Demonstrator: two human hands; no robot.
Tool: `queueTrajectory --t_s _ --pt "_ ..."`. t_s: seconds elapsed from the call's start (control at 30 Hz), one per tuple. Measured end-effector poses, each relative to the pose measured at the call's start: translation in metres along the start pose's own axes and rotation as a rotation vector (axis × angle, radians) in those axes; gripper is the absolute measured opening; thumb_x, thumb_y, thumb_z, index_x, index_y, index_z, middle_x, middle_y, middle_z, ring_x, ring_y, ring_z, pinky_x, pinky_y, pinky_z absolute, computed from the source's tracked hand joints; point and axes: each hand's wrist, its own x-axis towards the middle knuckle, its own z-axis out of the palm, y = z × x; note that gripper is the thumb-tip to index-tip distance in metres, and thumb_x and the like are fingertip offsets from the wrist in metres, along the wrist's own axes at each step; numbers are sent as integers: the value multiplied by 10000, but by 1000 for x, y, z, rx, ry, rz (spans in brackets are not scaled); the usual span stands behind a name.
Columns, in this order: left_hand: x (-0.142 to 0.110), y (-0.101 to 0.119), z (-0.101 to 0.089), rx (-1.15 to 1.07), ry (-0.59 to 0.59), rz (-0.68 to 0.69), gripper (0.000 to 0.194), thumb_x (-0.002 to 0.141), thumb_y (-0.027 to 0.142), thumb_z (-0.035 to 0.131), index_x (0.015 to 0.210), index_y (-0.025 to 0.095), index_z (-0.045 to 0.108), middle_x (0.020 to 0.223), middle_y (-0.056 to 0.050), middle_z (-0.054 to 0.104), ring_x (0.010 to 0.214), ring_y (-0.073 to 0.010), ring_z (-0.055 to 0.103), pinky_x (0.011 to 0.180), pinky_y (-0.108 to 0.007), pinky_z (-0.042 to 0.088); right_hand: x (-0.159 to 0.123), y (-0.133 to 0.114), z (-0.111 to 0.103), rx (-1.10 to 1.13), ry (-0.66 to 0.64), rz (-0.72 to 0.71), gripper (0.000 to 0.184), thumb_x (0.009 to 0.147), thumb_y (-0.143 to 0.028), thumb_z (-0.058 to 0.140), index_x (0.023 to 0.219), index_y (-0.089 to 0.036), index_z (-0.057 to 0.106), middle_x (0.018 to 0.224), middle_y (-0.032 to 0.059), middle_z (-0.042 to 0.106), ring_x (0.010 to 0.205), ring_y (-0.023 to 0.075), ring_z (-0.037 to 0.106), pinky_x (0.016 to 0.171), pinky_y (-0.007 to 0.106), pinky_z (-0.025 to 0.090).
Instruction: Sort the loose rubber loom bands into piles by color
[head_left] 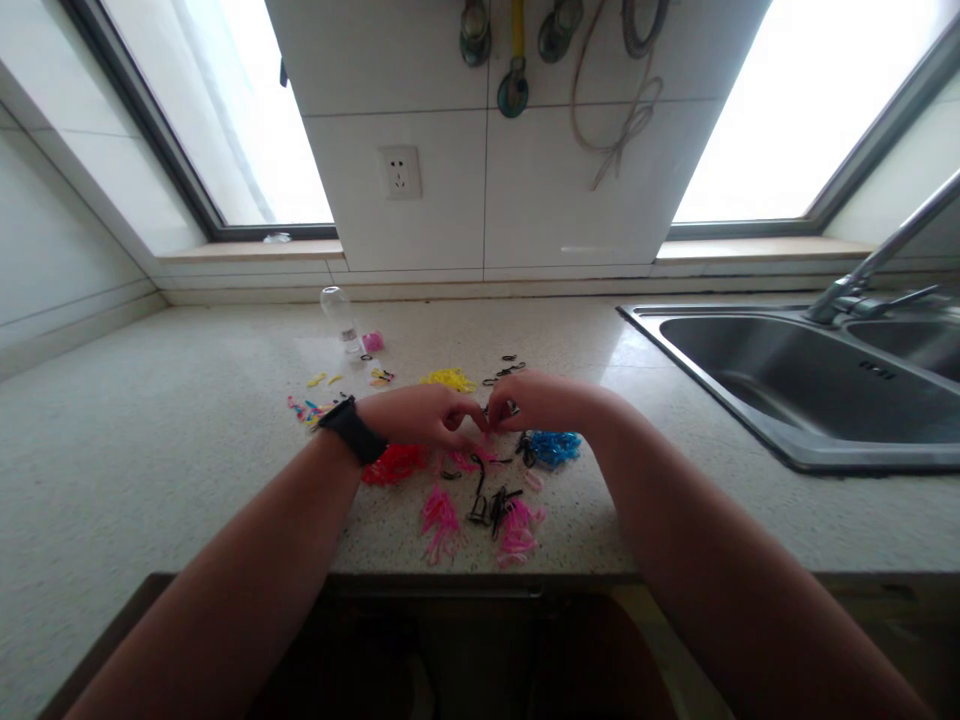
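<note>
Over the middle of the countertop my left hand (433,416) and my right hand (541,402) meet almost fingertip to fingertip. Both have their fingers bent into a pinch; whatever is between them is too small to make out. Around them lie piles of small elastic bands: yellow bands (448,379) behind, red bands (394,464) by my left wrist, blue bands (555,448) under my right wrist. Nearer the front edge are two pink bunches of bands (440,518) (517,530), with black bands (498,508) between them. More pink and black bands lie just below my fingers.
A clear plastic bottle (341,318) stands at the back left beside a pink item (373,341). Mixed coloured bands (306,410) are scattered left of my watch (351,430). A steel sink (750,385) with a faucet (847,290) is on the right. The tiled wall has a socket (401,172).
</note>
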Motion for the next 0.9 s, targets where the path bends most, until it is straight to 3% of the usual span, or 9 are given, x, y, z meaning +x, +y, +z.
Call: queueTrajectory --t_s 0.13,0.37,0.6,0.77,0.9 --pt "3 0 2 52 3 -15 331 882 403 617 1146 238 731 636 36 502 577 -104 469 565 -234 312 2 -1 3 -16 40 -10 184 796 -198 639 914 -196 781 844 43 728 733 136 589 702 265 391" --pt "-3 -3 -4 97 52 -29 227 878 360 624 971 225 782 676 11 614 611 -100 513 581 -228 311 -1 -10 0 143 75 -56 180 820 -230 645 962 -190 747 825 13 718 688 107 580 649 241 388" --pt "-2 2 -2 34 34 39 269 882 389 625 1045 236 774 575 46 458 521 -88 379 524 -230 265 -13 -19 -9 128 -143 47 138 760 -289 719 862 -218 780 752 -4 713 658 110 580 626 251 390" --pt "4 3 4 36 8 85 231 888 335 630 1059 278 774 660 25 589 589 -92 472 563 -220 299 -12 -25 -7 102 -207 68 129 740 -255 715 841 -225 790 719 -14 715 610 105 566 592 251 379" --pt "6 4 4 113 19 15 186 879 321 647 981 261 790 698 9 635 625 -102 499 588 -228 312 -11 -27 -4 81 -219 87 148 732 -227 676 831 -207 784 708 -1 715 587 107 560 568 257 377"
